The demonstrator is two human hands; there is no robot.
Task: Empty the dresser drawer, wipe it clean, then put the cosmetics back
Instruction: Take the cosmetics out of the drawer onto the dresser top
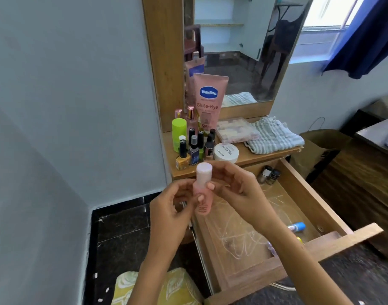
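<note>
Pink bottle (202, 190) upright, gripped by both my hands, left (171, 208) and right (239, 194), above the open drawer (316, 208).

Two bare forearms enter from the lower edge. No sleeves, watch, rings or bracelets visible on either. Left hand (166, 208) and right hand (239, 194) bare, fingers slim. Fingernails short, unpainted, a pale natural tone.

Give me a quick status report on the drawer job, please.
Both hands, left and right, grip pink bottle upright. Drawer open, two small bottles and blue-capped tube inside. Nothing in the way.
</note>
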